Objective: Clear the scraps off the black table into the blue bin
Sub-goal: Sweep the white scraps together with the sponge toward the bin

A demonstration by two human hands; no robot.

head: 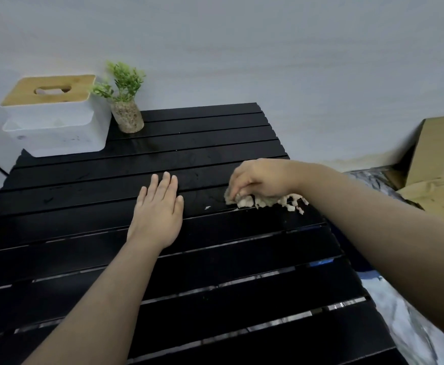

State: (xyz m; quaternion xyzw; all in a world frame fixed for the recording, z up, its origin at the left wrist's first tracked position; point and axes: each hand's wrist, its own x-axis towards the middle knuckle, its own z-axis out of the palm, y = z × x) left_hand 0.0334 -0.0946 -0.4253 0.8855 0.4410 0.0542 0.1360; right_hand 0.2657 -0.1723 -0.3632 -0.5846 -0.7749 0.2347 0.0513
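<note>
A pile of pale paper scraps (273, 202) lies near the right edge of the black slatted table (215, 259). My right hand (259, 180) sits on top of the pile with its fingers curled down onto a wad of crumpled scraps. A single small white scrap (207, 207) lies just left of the pile. My left hand (159, 209) rests flat on the table with its fingers straight, left of the scraps. A small patch of blue (319, 263) shows beyond the table's right edge, below it; whether it is the bin I cannot tell.
A white tissue box with a wooden lid (55, 114) and a small potted plant (126, 101) stand at the table's far left. Brown cardboard (436, 164) and crinkled plastic sheeting (410, 320) lie to the right of the table. A pale wall is behind.
</note>
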